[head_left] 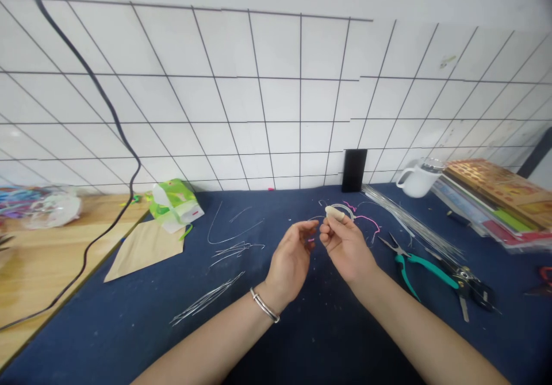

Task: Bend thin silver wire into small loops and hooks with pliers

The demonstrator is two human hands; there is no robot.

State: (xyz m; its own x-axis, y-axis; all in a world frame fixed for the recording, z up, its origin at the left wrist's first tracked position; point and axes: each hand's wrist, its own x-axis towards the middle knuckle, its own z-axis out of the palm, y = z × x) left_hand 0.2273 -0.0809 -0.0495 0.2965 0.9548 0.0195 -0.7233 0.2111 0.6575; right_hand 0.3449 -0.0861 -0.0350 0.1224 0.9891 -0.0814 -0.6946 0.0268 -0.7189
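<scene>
My right hand (347, 250) is closed in a pinch, with a beige cover (334, 213) over the tip of its thumb. A thin wire (317, 217) shows at its fingertips; most of it is hidden or too fine to follow. Just left of it, my left hand (290, 261) hovers with bent fingers and a gap between them and the thumb; I see nothing held there. Behind the right hand lie a pale ring-shaped coil (350, 209) and a pink strand (371, 221). Teal-handled pliers (425, 264) rest to the right of that hand.
Cut wires (207, 298) and bent wire pieces (237, 250) lie left on the dark blue cloth (146, 327). Long straight wires (414, 224), scissors (468, 287), a white mug (418, 180) and stacked books (495, 201) stand right. A black cable (107, 106) hangs at left.
</scene>
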